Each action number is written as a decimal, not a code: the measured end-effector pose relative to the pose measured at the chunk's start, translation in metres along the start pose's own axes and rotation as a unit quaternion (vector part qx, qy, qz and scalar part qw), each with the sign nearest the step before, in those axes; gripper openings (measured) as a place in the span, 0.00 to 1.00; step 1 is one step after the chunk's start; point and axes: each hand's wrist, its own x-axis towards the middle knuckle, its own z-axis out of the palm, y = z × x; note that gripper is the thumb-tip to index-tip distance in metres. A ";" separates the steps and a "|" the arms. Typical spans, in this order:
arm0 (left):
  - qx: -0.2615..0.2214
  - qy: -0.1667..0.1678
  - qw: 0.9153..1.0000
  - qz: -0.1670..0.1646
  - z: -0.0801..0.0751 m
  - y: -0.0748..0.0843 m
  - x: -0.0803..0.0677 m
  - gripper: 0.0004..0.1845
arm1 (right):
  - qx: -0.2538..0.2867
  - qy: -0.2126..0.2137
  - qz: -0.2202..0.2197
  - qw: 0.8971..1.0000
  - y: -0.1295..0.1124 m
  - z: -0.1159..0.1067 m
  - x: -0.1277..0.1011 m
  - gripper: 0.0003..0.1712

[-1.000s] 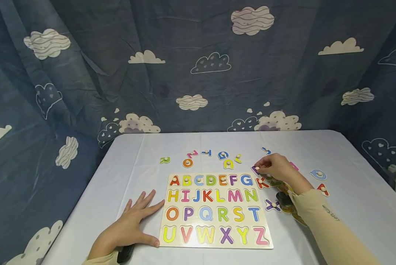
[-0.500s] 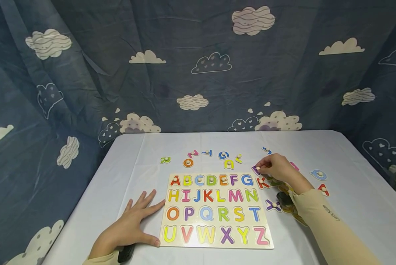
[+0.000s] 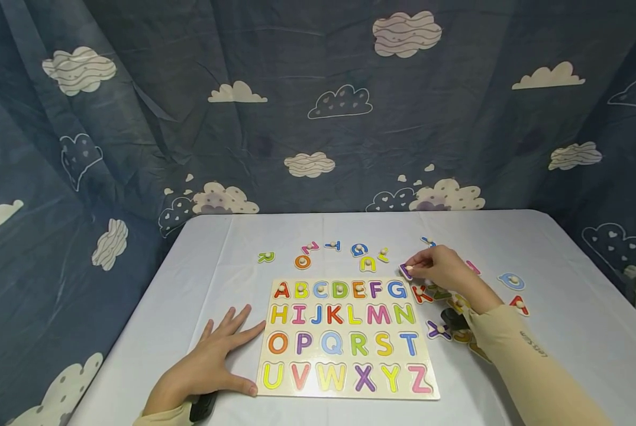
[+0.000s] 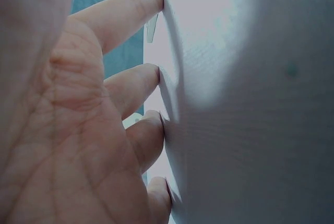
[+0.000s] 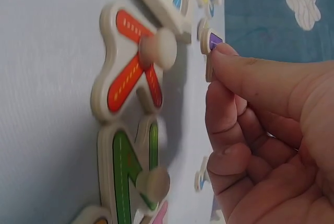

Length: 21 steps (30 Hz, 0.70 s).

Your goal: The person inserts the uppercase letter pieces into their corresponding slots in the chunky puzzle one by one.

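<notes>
My right hand (image 3: 445, 269) pinches a purple letter puzzle piece (image 3: 405, 272) beyond the upper right corner of the alphabet puzzle board (image 3: 318, 327). In the right wrist view thumb and fingertips cover most of that purple piece (image 5: 214, 40); which letter it is I cannot tell. Fingers spread, my left hand (image 3: 206, 361) lies on the tablecloth, its thumb and index fingertips at the board's left edge. Knobbed pieces sit in the A to E places of the top row. Close by the right hand lie a red K piece (image 5: 122, 91) and a green letter piece (image 5: 122, 177).
Several loose letter pieces lie behind the board, among them an orange O (image 3: 302, 262) and a green R (image 3: 266, 257). More lie right of it, such as a purple X (image 3: 439, 330), partly under the right forearm. A cloud-patterned cloth (image 3: 275, 136) hangs behind the table.
My right hand has shifted slightly left with the purple piece, which now looks tilted up more. My left hand and the board stay where they were.
</notes>
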 end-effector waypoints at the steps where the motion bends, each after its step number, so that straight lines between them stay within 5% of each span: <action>1: -0.001 -0.001 1.000 0.000 0.000 0.000 0.000 0.65 | 0.004 -0.002 0.001 1.000 -0.001 0.001 0.000 0.14; 21: -0.004 -0.003 1.000 -0.004 0.000 -0.001 0.000 0.65 | 0.034 -0.002 -0.019 0.999 -0.037 0.031 -0.006 0.10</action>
